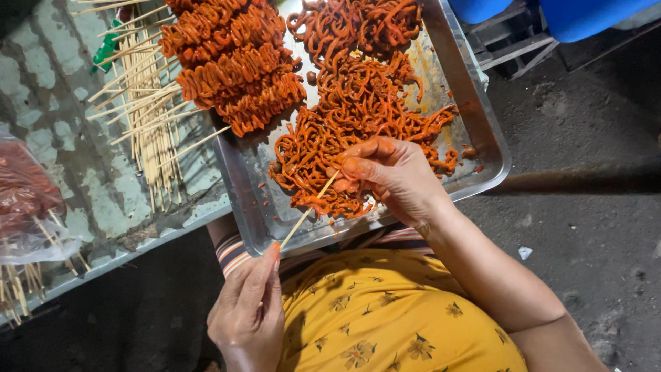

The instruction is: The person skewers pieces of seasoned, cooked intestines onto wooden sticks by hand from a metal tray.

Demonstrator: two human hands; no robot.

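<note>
Over the metal tray (482, 117), a bamboo skewer (308, 211) was pinched at its lower end by the left hand (249, 313). Its tip was met by the right hand (392, 176), fingers clamped on a red marinated strip (335, 180).

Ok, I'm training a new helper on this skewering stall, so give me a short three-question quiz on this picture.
1. True or false: the left hand holds the bamboo skewer by its lower end.
2. What is the right hand touching? A) loose coated strips B) a plastic bag C) a blue tub
3. Where do the finished skewers lie on the metal tray?

Key: 1 true; 2 A; 3 stacked at its far left corner.
</note>
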